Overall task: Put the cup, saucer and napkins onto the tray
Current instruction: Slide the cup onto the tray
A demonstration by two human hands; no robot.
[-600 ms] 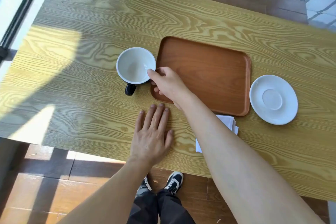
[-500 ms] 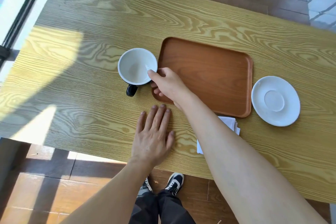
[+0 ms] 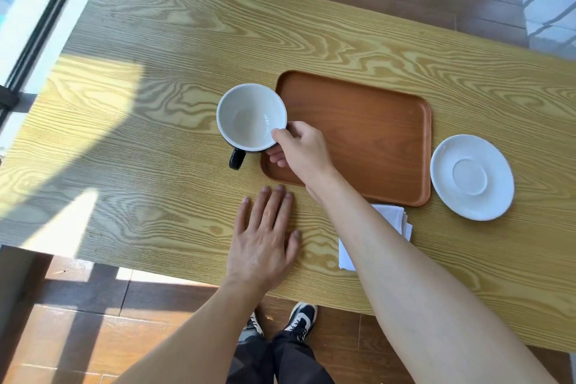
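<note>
A cup [image 3: 249, 117], white inside and black outside with a black handle pointing toward me, is at the left edge of the brown wooden tray [image 3: 374, 121]. My right hand [image 3: 300, 151] grips the cup's right rim, thumb on the lip and fingers under its side; the cup overlaps the tray's left rim and looks slightly raised. My left hand [image 3: 265, 237] lies flat on the table, fingers spread, below the cup. A white saucer [image 3: 472, 177] rests on the table right of the tray. White napkins [image 3: 394, 218] lie under my right forearm, partly hidden.
The yellow wood-grain table [image 3: 156, 103] has its near edge just behind my left wrist. Sunlit patches fall on its left part. Below the edge are a tiled floor and my shoes [image 3: 300, 318]. A window frame runs along the far left.
My right hand has closed on the cup's rim and shifted it slightly right, over the tray's left edge. My left hand stays flat on the table.
</note>
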